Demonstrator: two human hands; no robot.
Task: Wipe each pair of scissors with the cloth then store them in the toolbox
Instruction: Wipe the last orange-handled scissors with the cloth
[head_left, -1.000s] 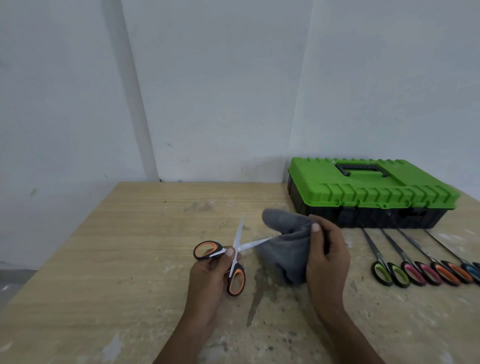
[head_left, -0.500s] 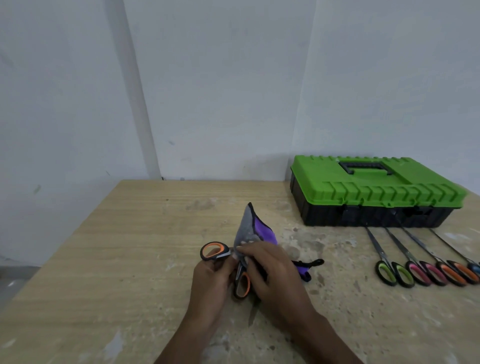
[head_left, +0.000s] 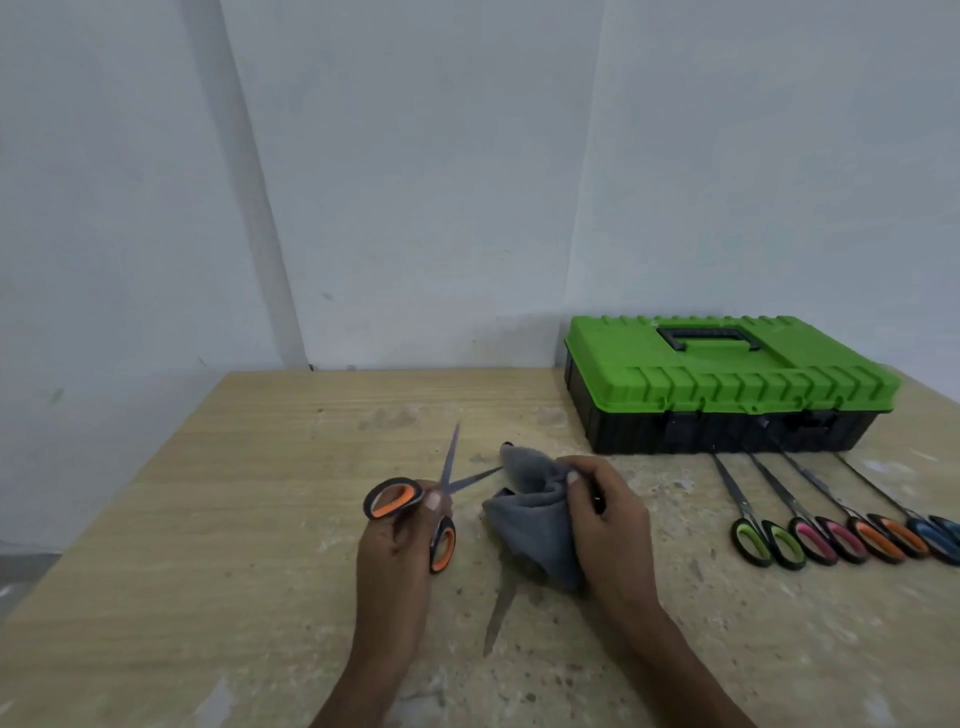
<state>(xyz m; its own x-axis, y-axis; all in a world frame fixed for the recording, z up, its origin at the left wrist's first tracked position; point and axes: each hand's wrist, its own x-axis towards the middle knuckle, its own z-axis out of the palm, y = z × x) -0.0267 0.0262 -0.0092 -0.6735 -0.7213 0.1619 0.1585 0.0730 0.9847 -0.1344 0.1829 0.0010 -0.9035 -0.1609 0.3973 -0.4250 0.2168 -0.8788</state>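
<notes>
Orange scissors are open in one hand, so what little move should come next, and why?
Probably the right hand should slide the grey cloth along the blade pointing at it, toward the pivot. The left hand holds the orange scissors with blades spread, and that blade's tip sits at the cloth's edge.

Looks like a plain workshop corner. Pale wood-grain tabletop (head_left: 208, 519) is scuffed and blotched with white plaster-like stains and a dark streak. Green-lidded black plastic toolbox (head_left: 727, 384) sits shut at the back right, with a row of four colour-handled steel scissors (head_left: 841, 540) laid out just in front. Bare white painted walls (head_left: 415, 182) meet in a corner behind.
</notes>
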